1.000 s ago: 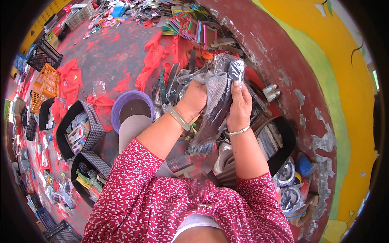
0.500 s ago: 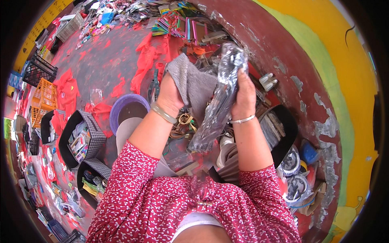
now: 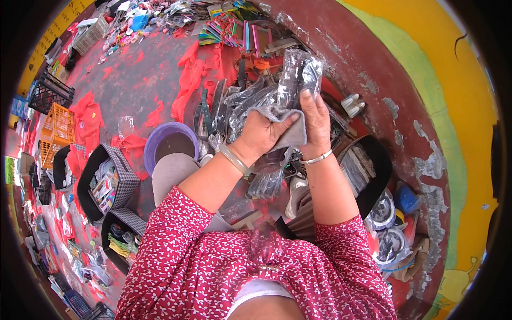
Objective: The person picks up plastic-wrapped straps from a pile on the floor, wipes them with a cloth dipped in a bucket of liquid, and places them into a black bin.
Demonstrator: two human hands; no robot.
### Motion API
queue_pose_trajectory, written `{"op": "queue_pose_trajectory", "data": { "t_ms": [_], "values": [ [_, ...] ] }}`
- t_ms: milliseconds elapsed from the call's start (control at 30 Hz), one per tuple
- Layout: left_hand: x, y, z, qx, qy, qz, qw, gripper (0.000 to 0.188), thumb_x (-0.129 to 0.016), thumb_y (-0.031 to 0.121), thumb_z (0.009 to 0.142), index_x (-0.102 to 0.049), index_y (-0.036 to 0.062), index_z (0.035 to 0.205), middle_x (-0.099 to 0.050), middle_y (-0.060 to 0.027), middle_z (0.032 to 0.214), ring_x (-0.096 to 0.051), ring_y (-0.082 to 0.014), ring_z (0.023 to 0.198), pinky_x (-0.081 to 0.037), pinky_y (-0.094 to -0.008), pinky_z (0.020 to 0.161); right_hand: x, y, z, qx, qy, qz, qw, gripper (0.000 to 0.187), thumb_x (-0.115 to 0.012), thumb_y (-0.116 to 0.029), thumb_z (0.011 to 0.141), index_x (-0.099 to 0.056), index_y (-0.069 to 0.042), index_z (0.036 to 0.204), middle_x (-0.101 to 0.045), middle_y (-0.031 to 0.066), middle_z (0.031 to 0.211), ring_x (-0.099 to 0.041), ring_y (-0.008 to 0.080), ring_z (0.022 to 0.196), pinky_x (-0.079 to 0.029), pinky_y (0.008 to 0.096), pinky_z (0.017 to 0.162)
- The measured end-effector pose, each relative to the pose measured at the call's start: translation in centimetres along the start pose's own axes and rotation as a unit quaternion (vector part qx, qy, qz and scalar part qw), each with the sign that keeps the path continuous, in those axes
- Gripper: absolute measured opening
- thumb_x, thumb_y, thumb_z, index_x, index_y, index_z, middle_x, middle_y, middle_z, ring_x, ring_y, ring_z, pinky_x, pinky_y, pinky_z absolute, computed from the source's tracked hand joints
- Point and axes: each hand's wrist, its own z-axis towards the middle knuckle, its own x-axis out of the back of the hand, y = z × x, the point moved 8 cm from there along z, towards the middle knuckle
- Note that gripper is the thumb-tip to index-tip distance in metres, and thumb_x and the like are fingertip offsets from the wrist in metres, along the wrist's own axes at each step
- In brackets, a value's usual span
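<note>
A long clear plastic packet with dark contents (image 3: 298,74) is tilted in front of me. My right hand (image 3: 318,125) grips it along its right side, thumb laid on the plastic. Bunched in my left hand (image 3: 257,134) is a grey cloth (image 3: 292,134), pressed against the middle of the packet. The cloth and fingers hide that part, while the packet's lower end (image 3: 265,184) shows below them. Beyond my hands lie more plastic-wrapped dark packets (image 3: 237,114) in a heap.
A purple bucket (image 3: 151,143) with dark liquid stands left of my knee. Black checkered boxes (image 3: 124,173) with goods are farther left; another black box (image 3: 380,170) sits by my right arm. Orange crate (image 3: 63,125), red scraps (image 3: 188,80), and a peeling wall (image 3: 373,69) surround me.
My left hand has moved right and down, bringing the cloth onto the packet. The cloth hung loose before and is now bunched. The packet's upper end has shifted slightly left.
</note>
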Motion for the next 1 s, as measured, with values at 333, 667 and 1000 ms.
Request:
{"op": "queue_pose_trajectory", "data": {
  "t_ms": [333,667,1000],
  "values": [
    [0.8,2.2,0.6,-0.159,0.023,0.200,0.967,0.024,-0.057,0.024,0.086,-0.062,0.0044,0.099,-0.064,-0.0143,0.092,-0.060,-0.0330,0.085,-0.048,-0.0348,0.072,1.4,-0.3,0.0,0.069,0.081,0.045,0.993,0.016,-0.060,-0.012,0.086,-0.058,-0.005,0.101,-0.062,0.0009,0.093,-0.057,0.0108,0.082,-0.046,0.0258,0.075],
    [4.5,-2.7,-0.1,0.205,0.061,-0.257,0.942,0.028,-0.056,0.031,0.089,-0.060,0.0051,0.099,-0.062,-0.0022,0.091,-0.059,-0.0112,0.082,-0.047,-0.0273,0.074,8.8,-6.1,2.9,0.075,0.188,0.007,0.979,0.019,-0.061,-0.021,0.086,-0.058,-0.002,0.090,-0.063,0.0082,0.082,-0.062,0.0201,0.066,-0.053,0.0333,0.060],
    [-0.4,-2.3,-2.4,0.279,-0.273,-0.140,0.910,0.041,-0.041,0.020,0.093,-0.043,-0.0014,0.129,-0.050,-0.0085,0.124,-0.048,-0.0146,0.111,-0.036,-0.0286,0.096,4.9,-4.7,2.0,0.128,0.107,-0.073,0.983,0.017,-0.057,-0.016,0.089,-0.058,-0.001,0.099,-0.063,0.0043,0.091,-0.059,0.0119,0.075,-0.049,0.0256,0.066]
  ]
}}
